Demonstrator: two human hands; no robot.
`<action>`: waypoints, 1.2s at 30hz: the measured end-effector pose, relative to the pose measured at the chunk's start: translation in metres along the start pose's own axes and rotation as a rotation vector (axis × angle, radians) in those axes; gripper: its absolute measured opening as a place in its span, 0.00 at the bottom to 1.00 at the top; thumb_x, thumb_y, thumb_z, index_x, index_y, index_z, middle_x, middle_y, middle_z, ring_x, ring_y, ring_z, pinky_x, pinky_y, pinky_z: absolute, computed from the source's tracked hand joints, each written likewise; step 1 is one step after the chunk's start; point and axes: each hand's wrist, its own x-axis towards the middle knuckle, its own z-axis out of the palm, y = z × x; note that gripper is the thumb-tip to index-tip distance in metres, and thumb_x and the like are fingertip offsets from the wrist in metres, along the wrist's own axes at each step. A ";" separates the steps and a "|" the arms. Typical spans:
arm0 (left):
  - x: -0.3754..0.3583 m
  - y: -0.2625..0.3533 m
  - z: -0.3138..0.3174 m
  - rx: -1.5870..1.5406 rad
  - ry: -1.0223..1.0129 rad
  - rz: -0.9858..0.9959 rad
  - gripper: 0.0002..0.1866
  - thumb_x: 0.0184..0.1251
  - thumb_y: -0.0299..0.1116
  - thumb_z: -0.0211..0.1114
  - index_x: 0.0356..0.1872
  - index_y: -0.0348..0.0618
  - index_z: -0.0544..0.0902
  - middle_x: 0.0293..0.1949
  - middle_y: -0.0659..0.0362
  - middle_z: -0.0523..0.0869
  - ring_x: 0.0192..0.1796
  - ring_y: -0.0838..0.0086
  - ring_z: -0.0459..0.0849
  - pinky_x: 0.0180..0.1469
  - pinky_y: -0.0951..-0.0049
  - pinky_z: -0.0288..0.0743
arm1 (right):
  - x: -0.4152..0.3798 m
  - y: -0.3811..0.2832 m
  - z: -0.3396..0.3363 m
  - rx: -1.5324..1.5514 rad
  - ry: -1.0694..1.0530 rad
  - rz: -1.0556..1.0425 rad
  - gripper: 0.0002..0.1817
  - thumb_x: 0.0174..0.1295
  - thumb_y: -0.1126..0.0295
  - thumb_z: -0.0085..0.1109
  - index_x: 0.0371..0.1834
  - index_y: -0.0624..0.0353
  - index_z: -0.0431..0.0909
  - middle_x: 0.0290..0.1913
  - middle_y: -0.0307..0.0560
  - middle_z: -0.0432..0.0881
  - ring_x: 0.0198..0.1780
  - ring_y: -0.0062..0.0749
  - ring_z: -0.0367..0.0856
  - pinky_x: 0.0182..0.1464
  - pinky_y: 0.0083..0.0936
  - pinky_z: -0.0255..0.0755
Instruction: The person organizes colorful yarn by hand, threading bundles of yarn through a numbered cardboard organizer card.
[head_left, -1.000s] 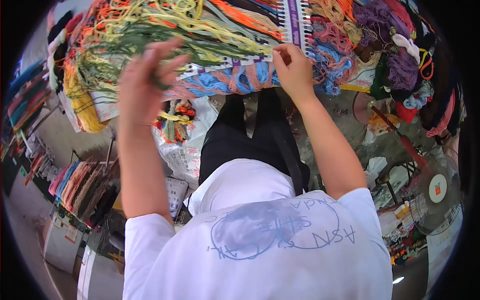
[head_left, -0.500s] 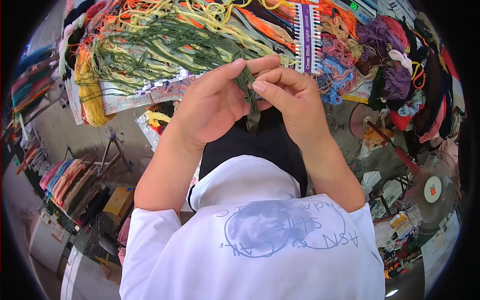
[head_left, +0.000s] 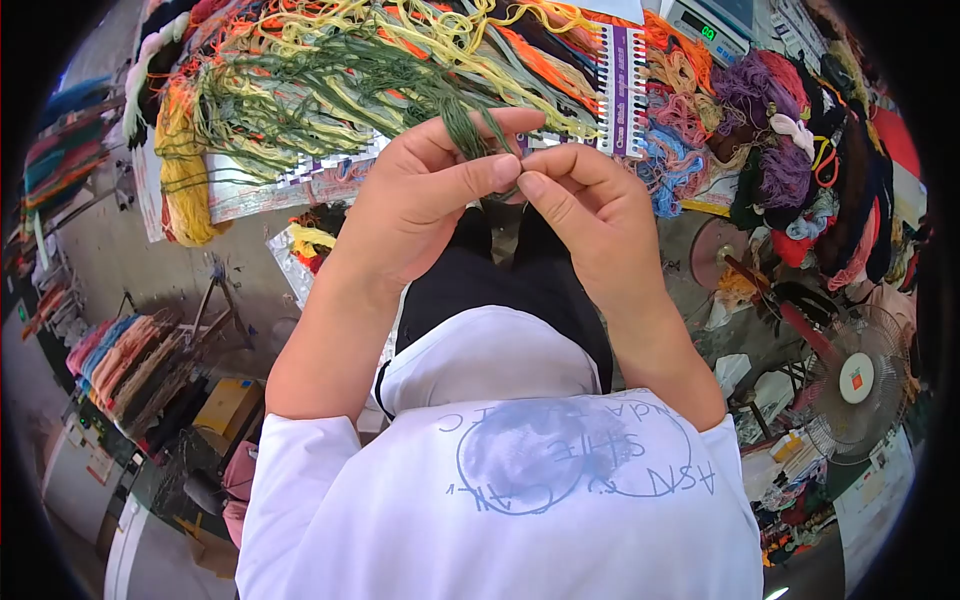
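Observation:
A dark green thread bundle [head_left: 462,118] passes over the fingers of my left hand [head_left: 425,190], its thumb and fingers closed on it. The rest of the strands spread leftwards over the other threads on the table. Close beside it, my right hand [head_left: 595,205] pinches at the end of the green threads, thumb against forefinger. The two thumb tips almost meet. How many strands the right fingertips hold is too small to make out. Just beyond my hands lies a white cross-stitch thread card [head_left: 622,95] with a purple strip and holes along its edges.
Yellow, orange and grey threads [head_left: 330,95] cover the table. Pink and blue tangles [head_left: 665,165] lie right of the card, below a digital scale [head_left: 710,30]. Purple yarn [head_left: 785,170] hangs at the right edge. A fan [head_left: 855,380] stands to the lower right, hanging skeins [head_left: 130,360] to the left.
The green bundle's end, which hung down between my hands, is now drawn up over my left fingers. My left thumb has closed, and both hands' fingertips have come together.

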 end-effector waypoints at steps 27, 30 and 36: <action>0.007 0.011 0.003 -0.107 -0.106 -0.084 0.26 0.63 0.26 0.59 0.62 0.30 0.67 0.36 0.63 0.79 0.35 0.81 0.76 0.40 0.81 0.72 | -0.004 -0.016 -0.002 0.080 -0.007 0.095 0.07 0.62 0.73 0.55 0.38 0.66 0.77 0.34 0.44 0.83 0.36 0.23 0.82 0.39 0.17 0.75; 0.008 0.010 0.004 -0.120 -0.100 -0.069 0.27 0.62 0.27 0.60 0.62 0.30 0.67 0.37 0.62 0.78 0.36 0.81 0.76 0.41 0.82 0.71 | -0.005 -0.016 0.000 0.108 -0.001 0.050 0.06 0.61 0.74 0.57 0.38 0.65 0.78 0.33 0.43 0.83 0.35 0.22 0.81 0.39 0.16 0.74; 0.008 0.008 0.016 0.148 -0.050 0.117 0.29 0.59 0.25 0.63 0.63 0.32 0.67 0.38 0.62 0.77 0.38 0.80 0.76 0.42 0.81 0.70 | -0.008 -0.015 -0.001 -0.273 0.129 -0.076 0.06 0.59 0.76 0.58 0.38 0.67 0.77 0.33 0.42 0.82 0.35 0.20 0.80 0.41 0.16 0.74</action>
